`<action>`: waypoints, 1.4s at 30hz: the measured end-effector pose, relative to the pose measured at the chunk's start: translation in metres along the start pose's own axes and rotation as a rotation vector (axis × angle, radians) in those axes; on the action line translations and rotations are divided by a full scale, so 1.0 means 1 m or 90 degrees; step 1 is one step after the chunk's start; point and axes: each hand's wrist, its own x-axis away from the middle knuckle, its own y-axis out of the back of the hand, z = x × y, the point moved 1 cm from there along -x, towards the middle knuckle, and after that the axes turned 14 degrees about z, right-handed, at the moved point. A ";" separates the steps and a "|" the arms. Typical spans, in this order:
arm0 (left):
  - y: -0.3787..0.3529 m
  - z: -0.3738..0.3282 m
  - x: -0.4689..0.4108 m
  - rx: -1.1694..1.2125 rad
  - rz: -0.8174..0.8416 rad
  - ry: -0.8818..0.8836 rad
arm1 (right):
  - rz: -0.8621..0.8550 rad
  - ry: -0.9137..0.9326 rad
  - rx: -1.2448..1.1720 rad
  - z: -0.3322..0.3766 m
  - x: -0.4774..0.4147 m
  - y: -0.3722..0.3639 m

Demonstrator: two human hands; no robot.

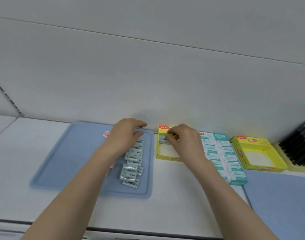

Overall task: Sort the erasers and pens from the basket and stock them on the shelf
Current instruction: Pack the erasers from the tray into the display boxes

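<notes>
Small pale grey-green wrapped rectangular erasers (131, 163) and slim black plastic pens (302, 144) on a flat white shelf (174, 196).
The erasers lay flat in a loose, overlapping row along the right side of a blue tray (61, 161), running from its back edge toward the front. A single eraser (163, 138) of the same kind sat at the back of an open yellow cardboard box (165, 157) just right of the tray, pinched by the right hand (182, 141). The pens lay packed side by side at the shelf's far right.

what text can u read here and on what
"M&G": red corner label, left open yellow cardboard box.
"M&G": red corner label, right open yellow cardboard box, barely legible.
Too blurred: print on small grey wrapped erasers, teal-and-white packs, pink tag.
</notes>
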 end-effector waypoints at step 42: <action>0.000 0.001 0.015 0.126 0.044 0.005 | 0.165 -0.036 -0.029 0.004 0.009 0.002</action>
